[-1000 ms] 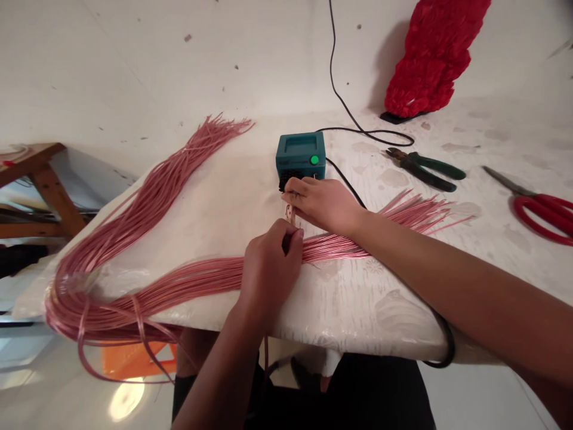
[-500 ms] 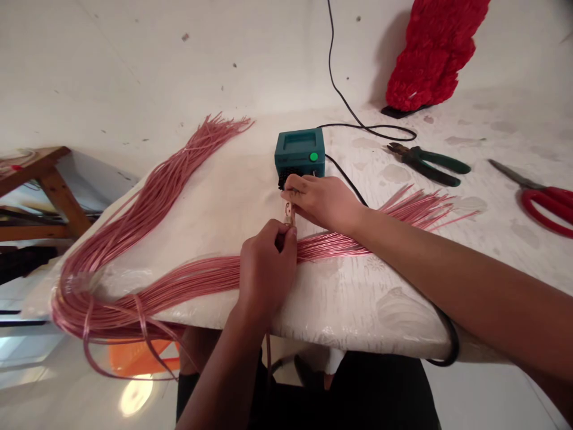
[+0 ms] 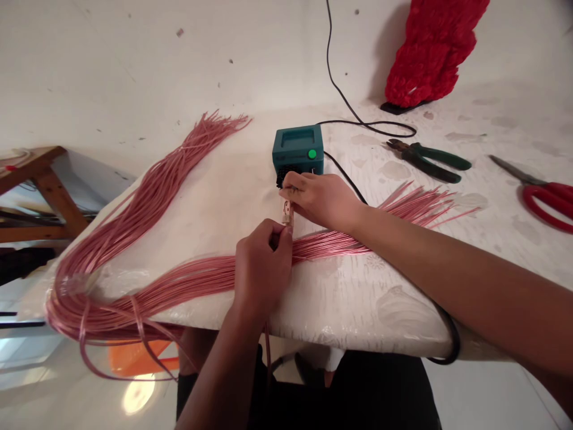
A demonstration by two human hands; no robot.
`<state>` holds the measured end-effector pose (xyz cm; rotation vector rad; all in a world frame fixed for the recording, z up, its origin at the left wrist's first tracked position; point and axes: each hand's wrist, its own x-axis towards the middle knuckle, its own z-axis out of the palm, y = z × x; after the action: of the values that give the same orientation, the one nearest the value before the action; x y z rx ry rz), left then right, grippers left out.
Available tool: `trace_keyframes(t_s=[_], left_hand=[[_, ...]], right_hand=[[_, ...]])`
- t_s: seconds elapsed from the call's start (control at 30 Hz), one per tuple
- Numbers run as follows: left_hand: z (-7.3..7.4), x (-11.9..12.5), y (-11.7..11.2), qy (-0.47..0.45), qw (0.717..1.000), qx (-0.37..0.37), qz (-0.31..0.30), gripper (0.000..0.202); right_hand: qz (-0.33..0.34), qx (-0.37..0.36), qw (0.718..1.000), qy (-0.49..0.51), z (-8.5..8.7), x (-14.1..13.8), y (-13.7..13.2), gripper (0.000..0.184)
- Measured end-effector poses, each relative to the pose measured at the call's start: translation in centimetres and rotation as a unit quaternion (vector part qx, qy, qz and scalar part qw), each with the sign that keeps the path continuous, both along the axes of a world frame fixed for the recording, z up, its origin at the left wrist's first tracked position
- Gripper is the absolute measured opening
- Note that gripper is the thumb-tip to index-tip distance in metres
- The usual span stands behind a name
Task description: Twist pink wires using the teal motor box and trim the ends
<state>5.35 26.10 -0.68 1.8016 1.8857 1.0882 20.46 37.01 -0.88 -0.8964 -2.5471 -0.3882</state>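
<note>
A white-covered tabletop (image 3: 340,316) fills the middle of the view, its plastic sheeting creased and lying over the edge. On it lies one long hank of pink wires (image 3: 147,203), too many strands to count. It loops at the lower left, with one fanned end pointing away up the tabletop and the other spreading out to the right beneath the right forearm.

There is one teal box (image 3: 298,143) with one green button, and a black cable (image 3: 344,173) runs from it across the tabletop. To the right lie one pair of green-handled pliers (image 3: 430,160) and one pair of red-handled scissors (image 3: 548,203). One red crumpled object (image 3: 430,54) stands on a black base beyond them.

The left hand (image 3: 262,269) is curled shut over the hank, its fingertips pinching the lower end of a small pale piece (image 3: 286,214). The right hand (image 3: 322,203) is half curled, with its fingertips (image 3: 286,179) against the black front of the teal box; whether it grips anything cannot be told. The small pale piece stands between the two hands, just below the box.
</note>
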Motion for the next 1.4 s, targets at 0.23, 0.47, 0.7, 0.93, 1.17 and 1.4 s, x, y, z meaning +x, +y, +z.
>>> trace_keyframes(t_s=[0.23, 0.47, 0.7, 0.93, 1.17, 1.4], left_hand=[[0.1, 0.1, 0.1, -0.001, 1.000, -0.011, -0.002, 0.018], [0.2, 0.0, 0.2, -0.019, 1.000, -0.016, -0.001, 0.018], [0.3, 0.0, 0.2, -0.026, 0.999, -0.021, 0.006, 0.019], [0.3, -0.3, 0.4, -0.047, 0.998, -0.050, 0.007, 0.024], [0.2, -0.5, 0.3, -0.064, 0.996, -0.060, 0.001, 0.026], [0.2, -0.3, 0.3, -0.047, 0.998, -0.038, 0.008, 0.022]], right_hand=[[-0.003, 0.001, 1.000, 0.003, 0.0, 0.0, 0.0, 0.030], [0.008, -0.007, 1.000, 0.023, -0.1, 0.1, -0.2, 0.028], [-0.012, 0.037, 0.993, 0.114, 0.3, 1.3, 0.3, 0.038], [-0.120, 0.043, 0.981, 0.144, -0.1, 1.6, 1.5, 0.043], [-0.144, 0.001, 0.972, 0.187, 0.1, 2.0, 1.5, 0.046], [-0.119, 0.007, 0.985, 0.122, 0.0, 3.2, 1.9, 0.050]])
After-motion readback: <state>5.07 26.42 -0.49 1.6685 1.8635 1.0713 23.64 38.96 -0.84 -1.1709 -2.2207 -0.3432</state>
